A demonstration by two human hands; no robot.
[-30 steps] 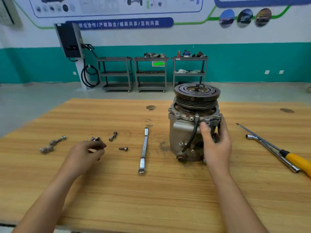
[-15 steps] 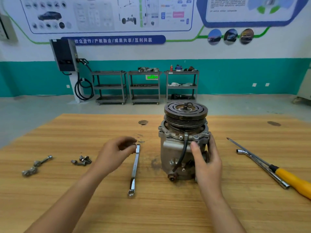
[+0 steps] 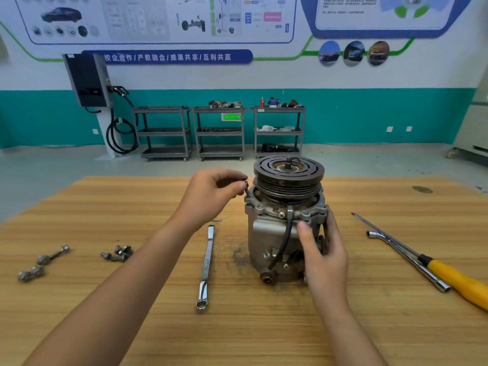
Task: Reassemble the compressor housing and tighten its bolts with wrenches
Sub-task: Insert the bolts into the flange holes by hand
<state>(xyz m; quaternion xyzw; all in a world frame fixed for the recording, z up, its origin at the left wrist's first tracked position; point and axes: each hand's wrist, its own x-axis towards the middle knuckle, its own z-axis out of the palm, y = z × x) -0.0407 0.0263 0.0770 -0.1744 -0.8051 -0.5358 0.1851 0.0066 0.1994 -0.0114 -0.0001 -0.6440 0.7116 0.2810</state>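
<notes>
The compressor housing [image 3: 266, 233] stands upright about midway between the desk's left and right edges, nearer the far edge than the near one, with its dark pulley [image 3: 289, 178] on top. The right hand [image 3: 323, 257] grips the housing's right side, thumb laid across the front just under the flange. The left hand [image 3: 211, 196] is closed to a narrow pinch on a bolt [image 3: 246, 191], whose tip sits at the flange's left ear. A flat ring wrench [image 3: 206, 265] lies just left of the housing, not touching it, running from far edge toward near edge. Toward the left edge lie a cluster of short bolts [image 3: 118, 253] and, further out, two longer bolts [image 3: 51, 256]. Toward the right edge a bent socket wrench [image 3: 406, 260] and a yellow-handled screwdriver [image 3: 459, 282] lie close alongside each other. The desk [image 3: 264, 334] shows a wide strip of wood between wrench and short bolts, and another between housing and right-hand tools.
</notes>
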